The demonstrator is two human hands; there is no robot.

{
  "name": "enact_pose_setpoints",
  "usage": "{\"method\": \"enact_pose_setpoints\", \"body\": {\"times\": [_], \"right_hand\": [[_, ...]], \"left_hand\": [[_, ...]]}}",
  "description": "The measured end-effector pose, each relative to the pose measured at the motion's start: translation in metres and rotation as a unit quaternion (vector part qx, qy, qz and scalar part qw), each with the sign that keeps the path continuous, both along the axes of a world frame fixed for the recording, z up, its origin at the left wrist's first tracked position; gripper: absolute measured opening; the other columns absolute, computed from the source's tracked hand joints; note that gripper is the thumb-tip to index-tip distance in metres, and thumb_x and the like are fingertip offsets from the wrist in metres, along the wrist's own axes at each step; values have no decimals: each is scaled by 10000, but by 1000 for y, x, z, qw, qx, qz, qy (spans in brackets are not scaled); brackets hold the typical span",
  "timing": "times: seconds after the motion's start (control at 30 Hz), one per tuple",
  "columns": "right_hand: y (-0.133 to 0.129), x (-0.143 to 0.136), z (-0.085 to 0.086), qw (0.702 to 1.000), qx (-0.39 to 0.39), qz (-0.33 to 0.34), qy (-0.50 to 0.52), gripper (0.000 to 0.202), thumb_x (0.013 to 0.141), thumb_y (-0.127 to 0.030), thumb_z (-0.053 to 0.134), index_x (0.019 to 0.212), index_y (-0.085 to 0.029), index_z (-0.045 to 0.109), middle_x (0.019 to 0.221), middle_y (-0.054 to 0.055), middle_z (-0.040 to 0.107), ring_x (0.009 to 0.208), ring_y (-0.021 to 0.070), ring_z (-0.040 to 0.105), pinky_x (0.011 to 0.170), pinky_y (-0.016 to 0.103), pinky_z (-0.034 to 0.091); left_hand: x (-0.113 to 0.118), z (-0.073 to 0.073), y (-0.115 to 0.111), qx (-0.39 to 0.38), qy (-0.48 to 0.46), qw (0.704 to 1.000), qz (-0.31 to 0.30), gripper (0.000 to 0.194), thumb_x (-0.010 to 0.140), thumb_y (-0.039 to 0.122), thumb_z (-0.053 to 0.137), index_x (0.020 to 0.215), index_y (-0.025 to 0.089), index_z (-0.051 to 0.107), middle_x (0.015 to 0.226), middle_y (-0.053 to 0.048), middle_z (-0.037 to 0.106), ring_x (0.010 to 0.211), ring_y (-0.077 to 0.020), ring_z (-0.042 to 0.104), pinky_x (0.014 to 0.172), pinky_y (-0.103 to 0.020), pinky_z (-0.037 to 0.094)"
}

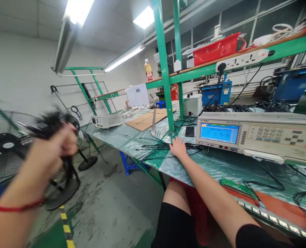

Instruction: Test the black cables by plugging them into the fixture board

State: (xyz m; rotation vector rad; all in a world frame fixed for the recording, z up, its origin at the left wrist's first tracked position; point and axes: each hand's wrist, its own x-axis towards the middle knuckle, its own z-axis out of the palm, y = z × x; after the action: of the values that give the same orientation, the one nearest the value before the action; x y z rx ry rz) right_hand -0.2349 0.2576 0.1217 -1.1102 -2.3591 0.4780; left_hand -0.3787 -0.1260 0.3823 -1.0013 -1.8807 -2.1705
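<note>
Black cables (49, 122) clamped in left hand (61, 144), right hand (178, 147) on cable bundle (156, 146), grip unclear, red bin (216, 51) on shelf (203, 72)

1. Bright overall; cool white light from overhead, nearest lamp (79, 11) and ceiling panel (144, 18) blown out.
2. Glare streaks on plastic-covered tabletop (111, 137).
3. Left hand (56, 146) and dark bundle (48, 122) motion-smeared; right hand (178, 147) sharper.
4. Edges stretched; top-right corner dark.
</note>
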Motion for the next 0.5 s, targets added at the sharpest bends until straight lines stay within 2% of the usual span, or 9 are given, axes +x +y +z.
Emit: {"method": "enact_pose_setpoints", "body": {"times": [0.03,0.07,0.13,0.2,0.23,0.3,0.33,0.43,0.5], "right_hand": [[-18,4,7,999,12,19,23,535,1002,-301,413,1464,-43,487,1546,212,382,1460,320,308,1213,464,157],[-40,9,9,997,15,47,52,485,1018,-315,393,1416,-87,551,1475,183,490,1399,289,414,1188,412,250],[-93,31,2,986,2,116,118,456,1059,-366,299,1283,-196,658,1279,93,656,1202,209,599,1053,301,433],[-148,66,-19,908,-120,246,318,499,1060,-446,309,1099,-184,733,1038,98,721,994,234,682,910,333,532],[-173,87,-31,878,-168,243,376,462,1039,-487,384,1068,-196,742,951,84,721,900,238,694,834,340,559],[-214,131,-52,859,-238,200,407,372,969,-512,555,1088,-217,748,830,62,694,635,211,659,587,318,560],[-229,151,-58,860,-249,171,412,342,957,-502,584,1070,-228,756,826,63,685,608,208,646,549,319,553],[-251,199,-62,883,-204,90,413,255,957,-441,612,973,-251,781,944,91,683,786,249,674,690,363,589],[-255,219,-60,893,-168,34,416,236,973,-410,599,944,-260,779,1005,95,677,885,260,667,787,377,579]], "left_hand": [[18,-39,4,-46,-37,996,-65,399,604,465,904,729,189,644,478,90,421,379,-35,335,361,-124,262],[38,-80,12,-83,-95,986,-111,455,561,524,912,757,201,658,491,84,431,382,-40,338,353,-140,265],[84,-161,33,-123,-216,950,-190,581,477,664,889,725,206,632,480,87,396,365,-32,272,342,-152,198],[132,-228,57,-133,-287,912,-263,578,554,708,835,778,218,626,495,82,390,366,-38,268,365,-171,184],[154,-255,66,-142,-310,893,-295,584,572,737,808,768,223,614,479,83,377,354,-45,263,361,-187,182],[193,-293,78,-163,-350,861,-331,591,591,768,774,701,222,577,466,77,357,355,-52,251,363,-203,170],[209,-306,81,-174,-365,844,-351,591,592,767,775,678,221,567,470,71,361,360,-55,252,366,-209,167],[238,-331,84,-207,-381,796,-422,595,611,746,779,580,208,528,470,55,350,384,-57,247,382,-221,168],[248,-340,86,-221,-377,780,-449,550,656,728,764,617,209,586,476,46,364,401,-73,275,385,-229,192]]}}
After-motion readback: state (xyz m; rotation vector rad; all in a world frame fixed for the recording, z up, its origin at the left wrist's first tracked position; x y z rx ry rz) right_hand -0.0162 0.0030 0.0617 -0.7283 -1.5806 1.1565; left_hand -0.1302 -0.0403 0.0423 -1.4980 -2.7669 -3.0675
